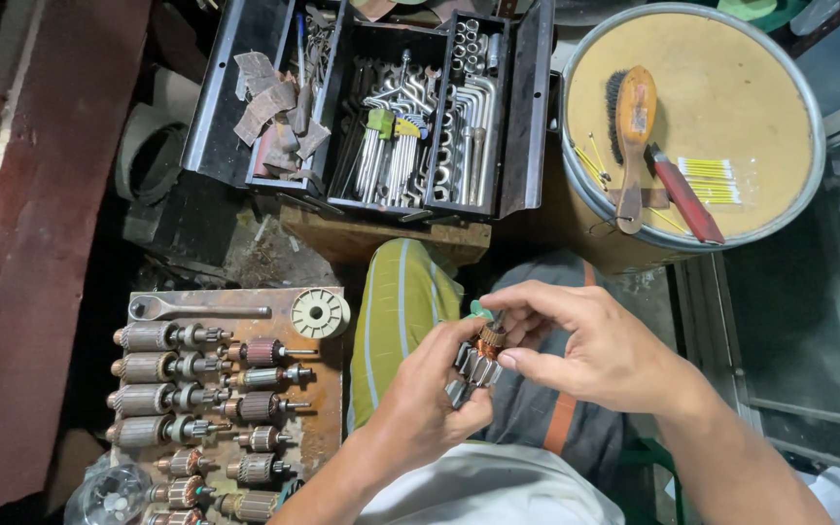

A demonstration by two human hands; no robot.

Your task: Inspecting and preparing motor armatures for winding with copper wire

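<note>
- Gripping a small armature [476, 367] in the left hand [427, 408], fingers closed around its laminated steel body, thumb pressing on the side.
- Pinching the armature's copper end with the right hand [590, 350], thumb and forefinger closed on it; a small green-tipped tool [481, 311] showing between those fingers, exact hold impossible to tell.
- Holding the armature up in front of the lap, over grey clothing with an orange stripe [561, 423], well apart from every surface.
- Lying to the left on a rusty tray [328, 428]: rows of armatures [201, 399], bigger ones at the outer column, smaller copper-ended ones just beside them.
- Resting along the tray's far edge: a ratchet handle [196, 310], with a cream plastic spool [320, 313] at the corner.
- Standing open beyond the knees: a black toolbox [527, 117], its trays packed with hex keys [391, 156], sockets [473, 44] and scraps of sandpaper [274, 102].
- Sitting to the right: a round drum lid [731, 87] bearing a wooden brush [631, 126], a red-handled tool [684, 199] and a cluster of cotton swabs [707, 180].
</note>
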